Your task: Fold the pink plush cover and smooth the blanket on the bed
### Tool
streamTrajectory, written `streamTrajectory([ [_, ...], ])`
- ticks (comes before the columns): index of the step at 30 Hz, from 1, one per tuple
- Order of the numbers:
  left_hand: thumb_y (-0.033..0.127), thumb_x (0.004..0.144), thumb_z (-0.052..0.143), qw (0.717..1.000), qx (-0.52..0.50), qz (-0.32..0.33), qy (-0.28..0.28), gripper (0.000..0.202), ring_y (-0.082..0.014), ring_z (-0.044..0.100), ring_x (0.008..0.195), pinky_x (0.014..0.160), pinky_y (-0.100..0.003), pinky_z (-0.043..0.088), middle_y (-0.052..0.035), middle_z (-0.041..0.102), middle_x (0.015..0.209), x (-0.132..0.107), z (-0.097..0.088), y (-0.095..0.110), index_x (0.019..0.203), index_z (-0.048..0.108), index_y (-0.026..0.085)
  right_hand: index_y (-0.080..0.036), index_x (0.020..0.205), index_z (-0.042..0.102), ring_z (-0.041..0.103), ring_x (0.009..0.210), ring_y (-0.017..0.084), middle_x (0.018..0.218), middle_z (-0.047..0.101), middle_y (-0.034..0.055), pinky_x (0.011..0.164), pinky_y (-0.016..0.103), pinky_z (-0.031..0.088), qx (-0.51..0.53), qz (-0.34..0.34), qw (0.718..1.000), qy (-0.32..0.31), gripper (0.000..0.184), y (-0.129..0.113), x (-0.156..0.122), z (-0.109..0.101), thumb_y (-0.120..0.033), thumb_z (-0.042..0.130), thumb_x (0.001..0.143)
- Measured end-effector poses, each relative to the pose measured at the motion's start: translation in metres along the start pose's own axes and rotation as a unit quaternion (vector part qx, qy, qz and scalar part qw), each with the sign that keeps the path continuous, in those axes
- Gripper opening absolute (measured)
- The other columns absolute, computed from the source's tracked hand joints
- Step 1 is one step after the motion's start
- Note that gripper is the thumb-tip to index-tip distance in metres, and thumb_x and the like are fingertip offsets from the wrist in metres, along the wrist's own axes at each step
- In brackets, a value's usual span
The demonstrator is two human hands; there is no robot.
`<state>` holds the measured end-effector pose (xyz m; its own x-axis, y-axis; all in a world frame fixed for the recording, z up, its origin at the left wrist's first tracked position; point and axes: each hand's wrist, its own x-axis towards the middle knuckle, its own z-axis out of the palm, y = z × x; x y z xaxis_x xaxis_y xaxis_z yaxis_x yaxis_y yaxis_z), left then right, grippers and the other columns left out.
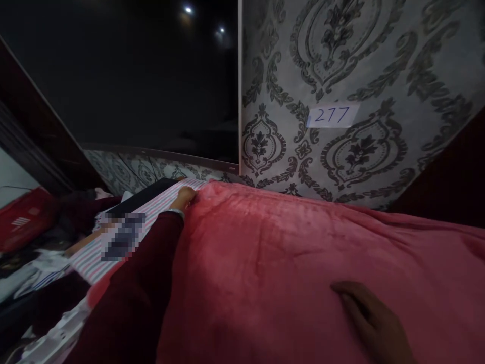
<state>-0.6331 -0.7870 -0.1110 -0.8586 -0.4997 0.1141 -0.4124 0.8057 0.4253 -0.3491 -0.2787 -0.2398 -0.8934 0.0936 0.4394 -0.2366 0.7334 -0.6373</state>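
A pink fleece blanket is spread over a bed and fills most of the view. My left hand, on a dark red sleeve, reaches to the blanket's far left corner, with its fingers closed on the blanket's edge. Under that corner shows a pink-and-white striped sheet. My right hand lies flat on the blanket near the bottom, fingers stretched out, holding nothing.
A wall with grey damask wallpaper rises behind the bed, with a paper label reading 277. A dark window or screen fills the upper left. Clothes, a red bag and a person lying down sit at the left.
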Motion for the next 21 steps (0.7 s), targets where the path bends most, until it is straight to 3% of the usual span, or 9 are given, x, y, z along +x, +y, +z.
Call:
streamTrajectory([
  [3, 0.017, 0.098, 0.040, 0.998, 0.005, 0.004, 0.064, 0.038, -0.0198, 0.075, 0.095, 0.092, -0.026, 0.055, -0.0154, 0.079, 0.090, 0.019, -0.010, 0.008, 0.095, 0.076, 0.005, -0.030, 0.091, 0.080, 0.079, 0.091, 0.025, 0.099, 0.081, 0.0039, 0.080, 0.035, 0.067, -0.018, -0.020, 1.000, -0.001, 0.039, -0.001, 0.001, 0.000, -0.052, 0.048, 0.095],
  [6, 0.017, 0.101, 0.041, 0.992, 0.007, -0.002, 0.122, 0.037, -0.0300, 0.072, 0.114, 0.095, -0.036, 0.054, -0.0218, 0.076, 0.117, 0.026, -0.009, 0.011, 0.121, 0.070, 0.004, -0.030, 0.091, 0.080, 0.079, 0.088, 0.025, 0.098, 0.081, 0.0032, 0.078, 0.035, 0.067, -0.032, -0.031, 0.999, 0.005, 0.039, -0.004, 0.002, -0.002, -0.051, 0.048, 0.096],
  [8, 0.015, 0.103, 0.037, 0.994, 0.021, 0.016, 0.101, 0.040, -0.0314, 0.068, 0.122, 0.097, -0.035, 0.049, -0.0232, 0.071, 0.130, 0.023, 0.005, 0.010, 0.132, 0.061, 0.001, -0.031, 0.090, 0.081, 0.079, 0.087, 0.024, 0.097, 0.081, 0.0031, 0.078, 0.035, 0.067, -0.036, -0.033, 0.999, 0.008, 0.038, -0.006, 0.003, -0.003, -0.050, 0.048, 0.096],
  [10, 0.017, 0.103, 0.041, 0.997, 0.040, 0.046, 0.043, 0.041, -0.0304, 0.066, 0.125, 0.097, -0.032, 0.048, -0.0239, 0.068, 0.135, 0.015, 0.026, 0.008, 0.137, 0.056, 0.000, -0.030, 0.090, 0.081, 0.079, 0.088, 0.024, 0.098, 0.081, 0.0035, 0.079, 0.034, 0.067, -0.034, -0.029, 0.999, 0.005, 0.038, -0.007, 0.002, -0.003, -0.049, 0.048, 0.096],
  [13, 0.022, 0.100, 0.049, 0.995, 0.062, 0.071, -0.014, 0.041, -0.0287, 0.067, 0.124, 0.097, -0.033, 0.050, -0.0229, 0.069, 0.136, 0.005, 0.049, 0.005, 0.137, 0.060, 0.007, -0.029, 0.091, 0.080, 0.079, 0.090, 0.023, 0.099, 0.081, 0.0041, 0.080, 0.032, 0.066, -0.020, -0.026, 0.999, -0.001, 0.036, -0.005, 0.002, -0.001, -0.047, 0.049, 0.096],
  [15, 0.019, 0.098, 0.047, 0.993, 0.081, 0.076, -0.036, 0.038, -0.0291, 0.068, 0.124, 0.098, -0.034, 0.051, -0.0223, 0.071, 0.133, 0.004, 0.050, 0.007, 0.129, 0.067, 0.010, -0.029, 0.091, 0.080, 0.078, 0.091, 0.023, 0.099, 0.081, 0.0045, 0.080, 0.032, 0.066, -0.011, -0.026, 1.000, -0.003, 0.035, -0.004, 0.002, 0.000, -0.046, 0.050, 0.097],
  [18, 0.019, 0.094, 0.047, 0.990, 0.115, 0.062, -0.051, 0.038, -0.0367, 0.068, 0.121, 0.096, -0.042, 0.053, -0.0284, 0.071, 0.127, 0.003, 0.039, 0.020, 0.120, 0.072, 0.005, -0.028, 0.093, 0.079, 0.078, 0.091, 0.023, 0.098, 0.080, 0.0056, 0.079, 0.032, 0.064, 0.006, -0.028, 1.000, -0.007, 0.033, -0.006, 0.004, 0.002, -0.041, 0.050, 0.097],
  [20, 0.022, 0.096, 0.042, 0.987, 0.131, 0.077, -0.043, 0.045, -0.0404, 0.064, 0.127, 0.102, -0.048, 0.051, -0.0319, 0.068, 0.130, -0.006, 0.035, 0.036, 0.124, 0.070, 0.001, -0.027, 0.093, 0.079, 0.077, 0.090, 0.022, 0.096, 0.079, 0.0059, 0.078, 0.031, 0.063, 0.022, -0.033, 0.999, -0.010, 0.031, -0.011, 0.007, 0.003, -0.036, 0.050, 0.097],
  [21, 0.025, 0.098, 0.040, 0.983, 0.138, 0.115, -0.031, 0.049, -0.0401, 0.060, 0.133, 0.108, -0.050, 0.048, -0.0318, 0.065, 0.136, -0.014, 0.036, 0.045, 0.129, 0.068, 0.000, -0.027, 0.094, 0.078, 0.076, 0.089, 0.021, 0.095, 0.079, 0.0060, 0.077, 0.031, 0.062, 0.031, -0.034, 0.999, -0.009, 0.030, -0.014, 0.008, 0.003, -0.034, 0.049, 0.097],
])
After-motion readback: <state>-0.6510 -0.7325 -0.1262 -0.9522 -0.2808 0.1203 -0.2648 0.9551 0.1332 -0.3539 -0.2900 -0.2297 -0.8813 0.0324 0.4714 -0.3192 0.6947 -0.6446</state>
